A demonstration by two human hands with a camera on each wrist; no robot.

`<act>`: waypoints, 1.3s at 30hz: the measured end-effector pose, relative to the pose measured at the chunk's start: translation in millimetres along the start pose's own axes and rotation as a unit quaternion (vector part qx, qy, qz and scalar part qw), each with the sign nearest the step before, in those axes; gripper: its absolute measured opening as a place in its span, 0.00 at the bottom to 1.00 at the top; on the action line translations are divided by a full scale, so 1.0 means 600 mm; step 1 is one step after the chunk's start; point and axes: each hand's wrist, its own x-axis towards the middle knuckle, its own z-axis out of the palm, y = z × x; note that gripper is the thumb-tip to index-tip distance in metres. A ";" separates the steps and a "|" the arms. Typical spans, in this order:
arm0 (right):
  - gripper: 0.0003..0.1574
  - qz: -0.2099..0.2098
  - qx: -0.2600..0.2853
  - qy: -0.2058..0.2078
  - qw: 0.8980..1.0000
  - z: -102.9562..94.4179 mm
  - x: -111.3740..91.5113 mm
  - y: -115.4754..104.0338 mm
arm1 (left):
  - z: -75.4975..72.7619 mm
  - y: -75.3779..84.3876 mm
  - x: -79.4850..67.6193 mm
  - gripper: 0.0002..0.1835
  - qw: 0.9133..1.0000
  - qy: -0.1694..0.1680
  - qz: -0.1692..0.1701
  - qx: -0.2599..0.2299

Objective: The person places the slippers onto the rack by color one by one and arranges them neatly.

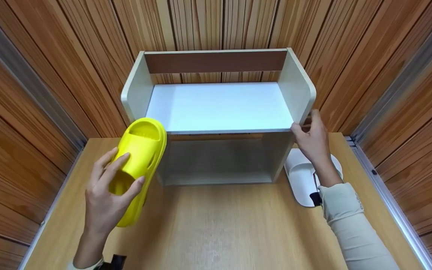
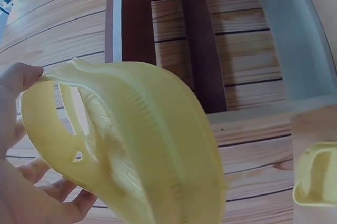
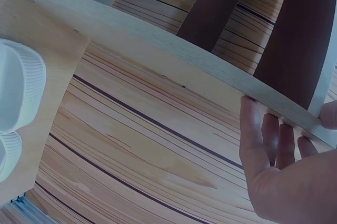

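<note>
My left hand (image 1: 105, 193) grips a yellow slipper (image 1: 141, 150) left of centre in my head view, open toe uppermost, slots in its smooth strap. Right of centre, my right hand (image 1: 316, 142) holds the pale shelf's (image 1: 219, 107) side panel.

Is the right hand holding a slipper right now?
No, the right hand grips the right side of the shelf.

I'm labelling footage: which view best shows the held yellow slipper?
The head view: the yellow slipper fits in frame, partly covered by the left hand. The left wrist view crops it below; the right wrist view lacks it.
</note>
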 end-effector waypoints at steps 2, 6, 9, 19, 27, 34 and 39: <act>0.32 0.004 -0.003 0.002 1.000 -0.002 -0.002 0.000 | 0.004 0.003 0.003 0.33 1.000 -0.001 0.005 -0.002; 0.32 0.001 -0.010 0.003 1.000 -0.005 -0.004 0.001 | 0.010 0.011 0.009 0.32 1.000 -0.001 0.014 -0.002; 0.33 -0.001 -0.012 0.002 1.000 -0.006 -0.004 0.001 | 0.014 0.015 0.017 0.31 1.000 0.001 0.023 -0.002; 0.30 -0.025 -0.013 0.019 0.999 -0.002 0.002 0.003 | 0.026 0.025 0.054 0.31 1.000 -0.012 0.022 0.002; 0.31 -0.028 -0.010 0.013 0.999 0.006 0.001 0.001 | 0.030 0.040 0.084 0.31 0.999 -0.021 0.039 0.012; 0.32 -0.026 -0.008 0.018 0.999 0.006 -0.003 0.007 | 0.030 0.055 0.113 0.30 0.997 -0.052 0.036 0.032; 0.31 -0.031 -0.005 0.015 0.999 0.005 0.000 0.009 | 0.023 0.073 0.138 0.31 0.994 -0.087 0.008 0.065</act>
